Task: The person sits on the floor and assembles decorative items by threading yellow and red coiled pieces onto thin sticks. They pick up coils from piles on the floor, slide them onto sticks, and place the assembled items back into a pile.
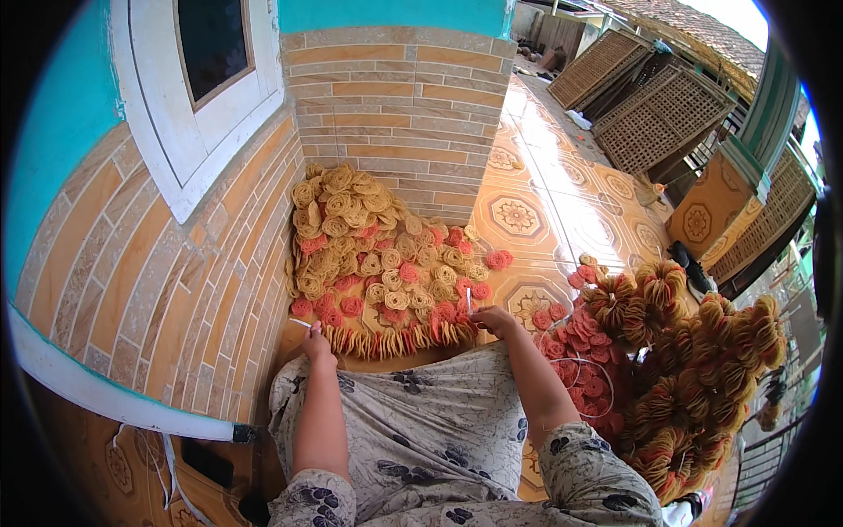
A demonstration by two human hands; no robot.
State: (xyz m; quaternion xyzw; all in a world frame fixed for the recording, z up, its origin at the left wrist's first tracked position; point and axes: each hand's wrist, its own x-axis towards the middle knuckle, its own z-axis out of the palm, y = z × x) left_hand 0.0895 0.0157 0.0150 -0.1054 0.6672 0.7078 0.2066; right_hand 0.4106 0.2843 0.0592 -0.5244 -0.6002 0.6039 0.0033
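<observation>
near the middle, a row of yellow and red rounds (pixel 397 342) stretches between the left hand (pixel 318 344) and the right hand (pixel 496 321). both hands' fingers pinch white string (pixel 469 300) at its ends. beyond, loose rounds (pixel 397 299) lie on the tile floor (pixel 518 217) by a wall (pixel 378 97). big bunches (pixel 688 400) sit at right.

The left forearm (pixel 320 417) reaches forward almost straight, and the left hand (pixel 318 345) is closed in a pinch. The right forearm (pixel 537 378) slants inward; the right hand (pixel 496 321) also pinches, slightly farther forward. Both hands are well apart.
</observation>
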